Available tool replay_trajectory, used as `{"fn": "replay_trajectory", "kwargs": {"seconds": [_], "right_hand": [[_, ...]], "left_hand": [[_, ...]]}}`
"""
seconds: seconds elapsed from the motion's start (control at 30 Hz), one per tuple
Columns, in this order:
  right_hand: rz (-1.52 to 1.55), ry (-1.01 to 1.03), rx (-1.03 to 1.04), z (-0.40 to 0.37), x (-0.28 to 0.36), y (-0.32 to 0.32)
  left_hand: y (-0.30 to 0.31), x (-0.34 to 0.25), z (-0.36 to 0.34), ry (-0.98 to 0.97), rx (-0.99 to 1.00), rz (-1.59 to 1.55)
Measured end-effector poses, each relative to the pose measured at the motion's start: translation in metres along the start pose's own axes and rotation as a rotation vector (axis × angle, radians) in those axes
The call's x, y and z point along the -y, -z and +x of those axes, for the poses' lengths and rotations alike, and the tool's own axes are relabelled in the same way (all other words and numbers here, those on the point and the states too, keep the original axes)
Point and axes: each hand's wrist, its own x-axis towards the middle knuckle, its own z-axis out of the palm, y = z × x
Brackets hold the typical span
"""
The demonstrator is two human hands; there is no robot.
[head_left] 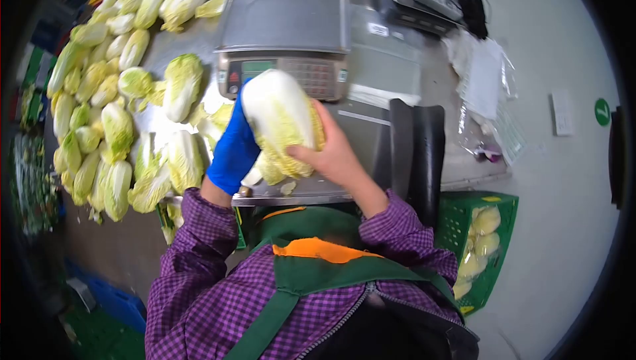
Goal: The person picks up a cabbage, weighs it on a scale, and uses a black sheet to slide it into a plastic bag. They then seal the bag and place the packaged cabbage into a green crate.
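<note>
A napa cabbage [277, 111], white at its base and yellow-green at the leaves, is held up between both hands at the table's near edge. My left hand [235, 148], in a blue glove, grips its left side; the fingers are partly hidden behind it. Bare, my right hand [332, 154] wraps the right side with the thumb across the front leaves. Just beyond the cabbage stands a weighing scale [283, 20] with a bare metal platform, its keypad partly covered. Loose leaves [273, 169] lie on the metal table below the hands.
Many napa cabbages [118, 131] are piled along the table's left side. A wrapping machine or similar device [417, 2] stands at the back right. Plastic bags [480, 75] hang over the right edge. A green crate [487, 240] with wrapped cabbages stands at the lower right.
</note>
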Motion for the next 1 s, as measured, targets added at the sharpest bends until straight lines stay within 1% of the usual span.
{"fn": "replay_trajectory", "kwargs": {"seconds": [0.03,0.1,0.13,0.17,0.23,0.3,0.33,0.4,0.43,0.5,0.53,0.57,0.63,0.67,0.73,0.77,0.83,0.87,0.9,0.93,0.97,1.0], "right_hand": [[0.175,-0.058,-0.068,-0.01,-0.005,0.021],[0.528,-0.116,-0.179,-0.035,0.0,0.064],[0.568,-0.137,-0.28,-0.048,-0.009,0.088],[0.627,-0.112,-0.35,-0.062,-0.008,0.11],[0.649,-0.054,-0.494,-0.084,-0.018,0.156],[0.667,-0.138,-0.57,-0.103,-0.023,0.201],[0.666,-0.13,-0.583,-0.107,-0.03,0.216],[0.314,-0.231,-0.66,-0.115,-0.049,0.241],[0.319,-0.225,-0.671,-0.118,-0.061,0.246],[-0.081,-0.306,-0.792,-0.116,-0.089,0.241],[-0.25,-0.351,-0.819,-0.115,-0.105,0.239],[-0.406,-0.359,-0.7,-0.114,-0.105,0.235],[-0.978,-0.467,-0.594,-0.12,-0.097,0.235],[-0.975,-0.464,-0.59,-0.119,-0.084,0.24],[-0.983,-0.149,-0.72,-0.123,-0.067,0.257],[-0.981,-0.153,-0.719,-0.123,-0.071,0.267],[-0.799,-0.524,-0.705,-0.121,-0.081,0.281],[-0.634,-0.585,-0.583,-0.124,-0.081,0.274],[-0.47,-0.634,-0.46,-0.128,-0.081,0.263],[-0.568,-0.56,-0.445,-0.133,-0.08,0.255],[-0.662,-0.495,-0.425,-0.144,-0.081,0.245],[-0.657,-0.501,-0.423,-0.156,-0.076,0.236]], "left_hand": [[-0.021,0.008,0.007,0.203,0.023,-0.685],[-0.069,0.019,0.024,0.285,0.121,-0.678],[-0.087,0.04,0.027,0.333,0.142,-0.453],[-0.105,0.072,0.03,0.37,0.161,-0.225],[-0.161,0.127,0.025,0.498,0.135,-0.005],[-0.209,0.169,0.01,0.199,0.232,0.497],[-0.222,0.177,0.007,0.197,0.246,0.495],[-0.243,0.183,0.003,0.427,0.266,0.101],[-0.246,0.183,0.003,0.428,0.279,0.106],[-0.24,0.175,0.005,0.638,0.307,-0.082],[-0.239,0.178,0.003,0.594,0.327,-0.076],[-0.237,0.182,0.002,0.6,0.328,-0.067],[-0.231,0.188,0.003,0.667,0.344,-0.035],[-0.228,0.188,0.008,0.666,0.339,-0.032],[-0.223,0.187,0.016,0.891,0.379,-0.143],[-0.226,0.186,0.018,0.895,0.378,-0.142],[-0.231,0.181,0.024,0.925,0.482,-0.065],[-0.234,0.183,0.023,0.925,0.484,-0.061],[-0.24,0.187,0.021,0.879,0.557,-0.011],[-0.247,0.191,0.018,0.832,0.623,0.034],[-0.255,0.183,0.01,0.757,0.654,0.015],[-0.255,0.194,-0.003,0.622,0.702,0.119]]}}
